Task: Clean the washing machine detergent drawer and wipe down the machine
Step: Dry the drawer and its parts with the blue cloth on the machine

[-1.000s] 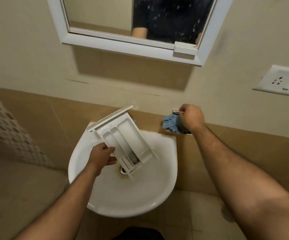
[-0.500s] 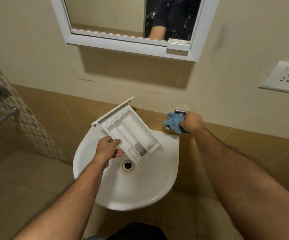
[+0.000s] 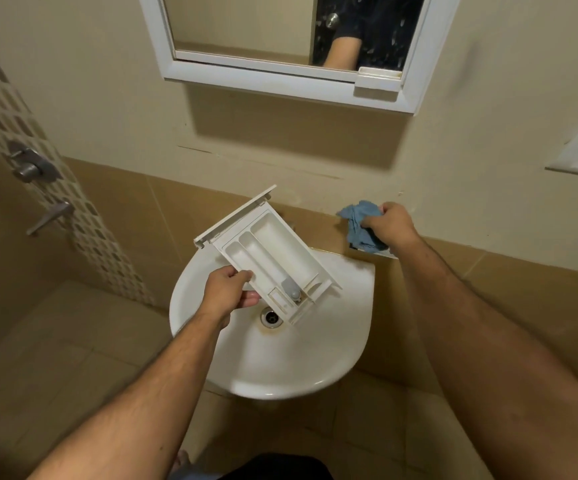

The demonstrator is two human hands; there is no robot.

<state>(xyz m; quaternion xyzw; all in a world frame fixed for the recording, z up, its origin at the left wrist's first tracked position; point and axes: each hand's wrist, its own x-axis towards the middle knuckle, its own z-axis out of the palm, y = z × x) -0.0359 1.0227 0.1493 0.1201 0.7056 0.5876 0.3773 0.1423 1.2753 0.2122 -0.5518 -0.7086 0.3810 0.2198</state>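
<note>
Gripping the detergent drawer (image 3: 269,260) by its left edge, the left hand (image 3: 229,293) holds it over the washbasin (image 3: 332,341), long axis running away-left; the right hand (image 3: 389,224) clutches a blue cloth (image 3: 359,223), well to its right.

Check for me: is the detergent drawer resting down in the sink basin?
No, the left hand holds the detergent drawer up above the sink.

Both bare forearms reached forward. The left hand (image 3: 229,289) was at 11 o'clock, fingers curled in a grip. The right hand (image 3: 389,223) was further out, at 1 o'clock, closed in a fist-like grip.
</note>
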